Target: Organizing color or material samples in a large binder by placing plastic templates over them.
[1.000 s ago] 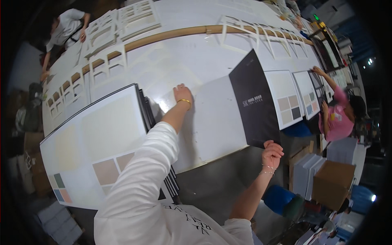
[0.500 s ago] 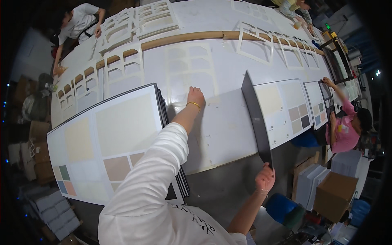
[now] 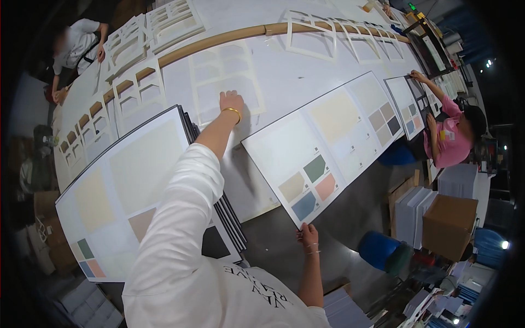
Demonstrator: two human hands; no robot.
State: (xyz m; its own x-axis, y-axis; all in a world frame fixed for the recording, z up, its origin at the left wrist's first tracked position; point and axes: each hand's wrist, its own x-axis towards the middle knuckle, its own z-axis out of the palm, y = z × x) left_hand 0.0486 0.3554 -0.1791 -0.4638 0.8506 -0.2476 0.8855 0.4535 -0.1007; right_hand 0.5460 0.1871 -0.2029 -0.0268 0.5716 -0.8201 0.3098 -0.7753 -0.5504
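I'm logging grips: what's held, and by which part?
The right hand holds the swatch board by its near corner; the left hand: cannot tell.

Left grip (image 3: 232, 101) outstretched — right grip (image 3: 309, 235) pinching

Table (image 3: 306, 63): white, bright, fairly evenly lit for you; pale frame (image 3: 256, 82) at your left hand (image 3: 231, 102) nearly washed out against it. Shadow: soft, grey, on the table to the right of your left forearm and toward you. Folding board (image 3: 331, 145) in your right hand (image 3: 308, 236): well lit, colour squares distinct. Floor (image 3: 268, 240): dim grey, dull sheen near the blue rounded object (image 3: 377, 250). Lamps: one white glare spot (image 3: 505, 245) at your right rim, smaller spots (image 3: 488, 64) higher up, amid darkness. Distortion: wooden strip (image 3: 219, 42) bowed into an arc before you; outer zones soft, dim. Corners: black.
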